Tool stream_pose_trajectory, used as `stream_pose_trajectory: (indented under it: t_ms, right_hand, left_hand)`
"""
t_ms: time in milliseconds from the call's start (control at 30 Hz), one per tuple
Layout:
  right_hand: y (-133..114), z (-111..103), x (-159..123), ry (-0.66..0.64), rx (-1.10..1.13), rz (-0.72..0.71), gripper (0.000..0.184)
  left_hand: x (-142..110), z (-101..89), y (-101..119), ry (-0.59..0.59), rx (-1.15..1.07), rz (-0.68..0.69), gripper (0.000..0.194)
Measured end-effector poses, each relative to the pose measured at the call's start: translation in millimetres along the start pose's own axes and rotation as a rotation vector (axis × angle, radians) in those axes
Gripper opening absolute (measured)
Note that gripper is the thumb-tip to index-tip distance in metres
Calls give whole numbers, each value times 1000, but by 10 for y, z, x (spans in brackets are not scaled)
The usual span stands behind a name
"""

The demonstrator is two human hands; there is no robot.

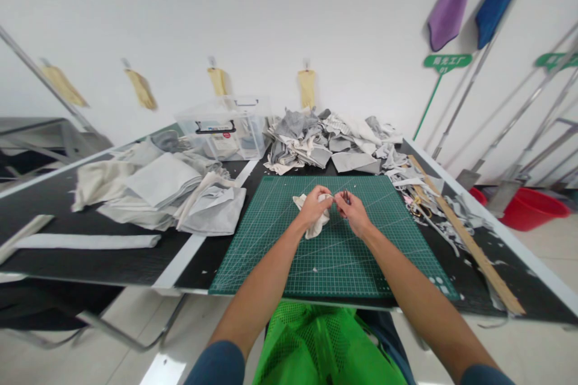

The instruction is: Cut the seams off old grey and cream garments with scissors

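My left hand (312,206) is closed on a bunched piece of cream cloth (317,227), whose loose end hangs down onto the green cutting mat (271,252). Close beside it, my right hand (354,213) is closed round a small dark tool (346,197); its exact kind is too small to make out. The fingertips of both hands almost meet at the cloth's right edge. Both hands are over the upper middle of the mat.
Behind the mat lies a heap of grey and white cloth pieces (302,138). More folded cloth (167,183) is on the left, near a clear plastic box (250,135). A wooden strip (469,240) and cloth scraps (445,228) lie along the right side.
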State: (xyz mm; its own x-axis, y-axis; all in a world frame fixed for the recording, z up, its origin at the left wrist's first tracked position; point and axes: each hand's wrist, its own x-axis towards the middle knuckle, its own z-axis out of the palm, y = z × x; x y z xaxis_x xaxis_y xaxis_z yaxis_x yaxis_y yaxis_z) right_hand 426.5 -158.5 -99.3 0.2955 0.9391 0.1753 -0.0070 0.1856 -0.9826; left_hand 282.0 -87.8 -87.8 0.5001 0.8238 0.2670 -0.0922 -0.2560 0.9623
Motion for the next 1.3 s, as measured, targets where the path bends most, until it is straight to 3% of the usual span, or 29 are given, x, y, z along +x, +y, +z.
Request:
stream_pose_trajectory:
  t_ms: [433, 733, 933, 1300]
  right_hand:
    - [35, -41, 12, 53, -160, -80, 42]
    - [148, -100, 70, 32, -278, -204, 43]
    - [75, -74, 16, -28, -410, -287, 40]
    - [85, -56, 10, -11, -463, -331, 38]
  left_hand:
    - [-7, -15, 6, 3, 98, -88, 27]
    - [13, -60, -20, 88, 33, -27, 29]
    - [31, -57, -31, 139, 4, -14, 30]
    - [26, 4, -47, 99, -59, 1, 29]
